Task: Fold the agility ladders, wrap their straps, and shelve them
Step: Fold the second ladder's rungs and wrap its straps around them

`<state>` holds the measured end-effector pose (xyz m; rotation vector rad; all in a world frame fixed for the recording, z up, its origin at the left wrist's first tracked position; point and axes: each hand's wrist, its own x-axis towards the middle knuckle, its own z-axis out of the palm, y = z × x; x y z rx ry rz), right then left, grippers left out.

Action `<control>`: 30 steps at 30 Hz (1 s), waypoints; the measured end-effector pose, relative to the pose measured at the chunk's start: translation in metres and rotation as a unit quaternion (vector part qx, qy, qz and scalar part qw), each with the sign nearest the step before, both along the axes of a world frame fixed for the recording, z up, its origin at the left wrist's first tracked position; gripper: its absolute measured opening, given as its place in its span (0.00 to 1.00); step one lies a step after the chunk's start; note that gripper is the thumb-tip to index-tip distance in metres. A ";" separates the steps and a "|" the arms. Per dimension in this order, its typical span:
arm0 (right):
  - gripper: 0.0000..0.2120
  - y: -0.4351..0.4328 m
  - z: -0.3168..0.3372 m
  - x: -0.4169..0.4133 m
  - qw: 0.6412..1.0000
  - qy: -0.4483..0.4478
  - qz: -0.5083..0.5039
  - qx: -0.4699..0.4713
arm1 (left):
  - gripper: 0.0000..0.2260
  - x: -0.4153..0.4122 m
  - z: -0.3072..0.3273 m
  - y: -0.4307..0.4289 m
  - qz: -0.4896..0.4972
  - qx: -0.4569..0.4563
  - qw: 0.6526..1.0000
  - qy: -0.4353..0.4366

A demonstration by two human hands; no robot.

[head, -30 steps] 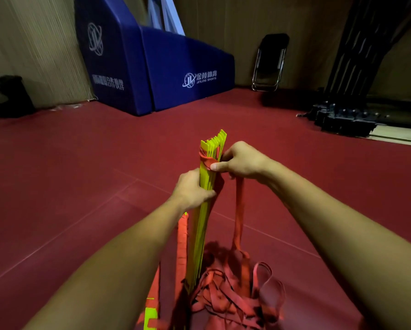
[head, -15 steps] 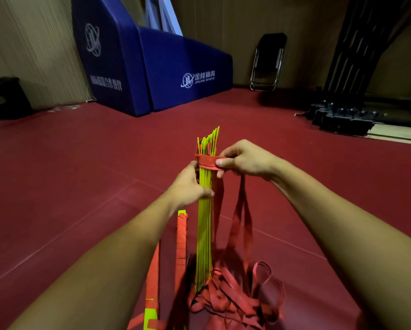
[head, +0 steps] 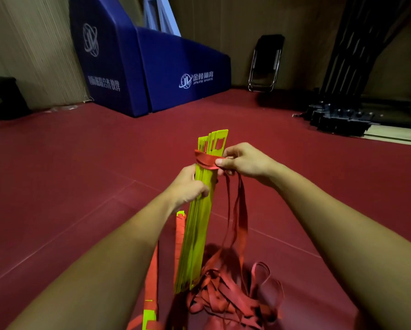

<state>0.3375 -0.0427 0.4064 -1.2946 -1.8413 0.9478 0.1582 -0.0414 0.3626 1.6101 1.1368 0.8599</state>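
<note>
We grip the folded yellow rungs point(head: 199, 225) in our left hand point(head: 187, 186); right hand point(head: 243, 160) pinches the red strap point(head: 205, 160) at the first wraps. Loose straps point(head: 225, 298) pile on the floor point(head: 80, 175); shelving not started.

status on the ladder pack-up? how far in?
Done: the yellow rungs of one ladder are gathered into an upright stack. In hand: the left hand grips the stack while the right hand pulls the red strap around its top. Left: most strap lies loose in a pile on the floor, a second ladder lies beside it, and nothing is shelved.
</note>
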 end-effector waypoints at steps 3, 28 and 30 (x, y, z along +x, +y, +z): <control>0.07 0.001 -0.002 0.000 1.000 0.023 -0.007 -0.004 | 0.20 -0.002 0.000 0.000 -0.001 -0.001 1.000 -0.002; 0.17 0.001 0.000 -0.005 0.996 -0.035 -0.077 -0.009 | 0.30 0.008 -0.005 0.004 -0.005 0.032 0.999 -0.009; 0.16 0.001 0.000 -0.005 0.995 -0.041 -0.091 0.003 | 0.30 0.008 -0.004 0.005 -0.005 0.050 0.999 0.015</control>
